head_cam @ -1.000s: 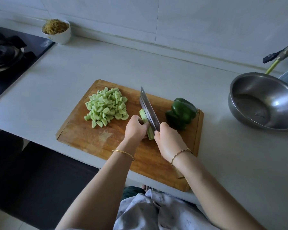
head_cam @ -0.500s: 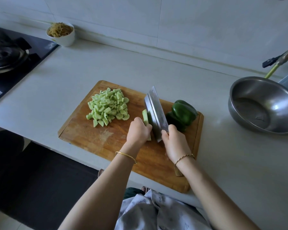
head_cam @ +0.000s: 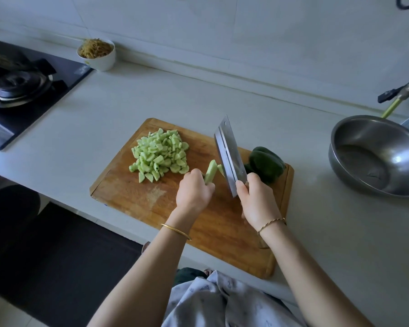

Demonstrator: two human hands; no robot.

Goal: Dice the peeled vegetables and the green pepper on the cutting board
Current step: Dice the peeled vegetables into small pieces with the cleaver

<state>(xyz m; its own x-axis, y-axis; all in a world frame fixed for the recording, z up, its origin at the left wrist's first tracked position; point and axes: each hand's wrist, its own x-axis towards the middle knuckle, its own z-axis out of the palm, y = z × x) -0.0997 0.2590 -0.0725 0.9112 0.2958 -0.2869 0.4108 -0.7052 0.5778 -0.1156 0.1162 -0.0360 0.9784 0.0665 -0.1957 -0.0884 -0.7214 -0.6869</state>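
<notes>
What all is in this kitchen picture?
Wooden cutting board: one, brown, on the grey countertop.
Diced vegetable pile: one, pale green, board's far left.
Peeled vegetable strip: one, pale green, in the left hand.
Steel cleaver: one, silver, in the right hand.
Bell pepper: one, dark green, board's far right.
Steel bowl: one, silver, right of board.
White cup of brown shreds: one, by the wall.
Gas stove: one, black, far left.
Left hand: grips strip.
Right hand: grips cleaver.

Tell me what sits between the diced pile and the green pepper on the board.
In the head view: a peeled strip gripped by the left hand, then the cleaver held by the right hand.
</notes>
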